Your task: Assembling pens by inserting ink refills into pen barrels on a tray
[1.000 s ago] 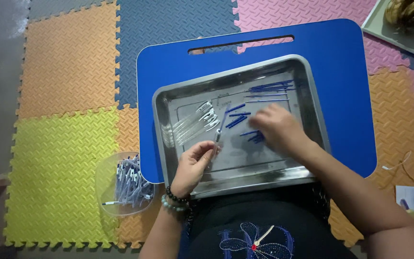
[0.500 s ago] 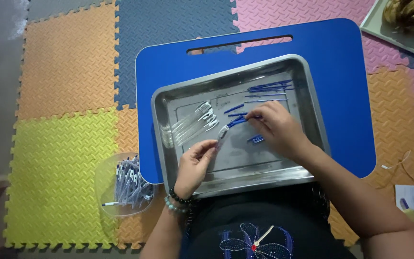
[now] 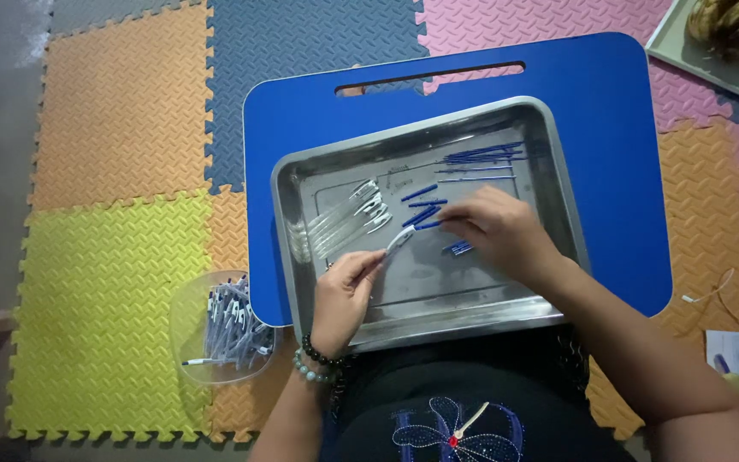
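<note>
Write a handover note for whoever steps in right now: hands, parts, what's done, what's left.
Left hand holds a clear pen barrel over the steel tray.
Right hand pinches a blue piece at the barrel's tip.
In the tray: clear barrels, loose blue caps, thin blue refills.
Done: a plastic bowl of assembled pens on the floor mat.
Left: the parts in the tray.

Both hands low, fingers pinched (left (image 3: 344,287), right (image 3: 493,227)), forearms angled inward.
</note>
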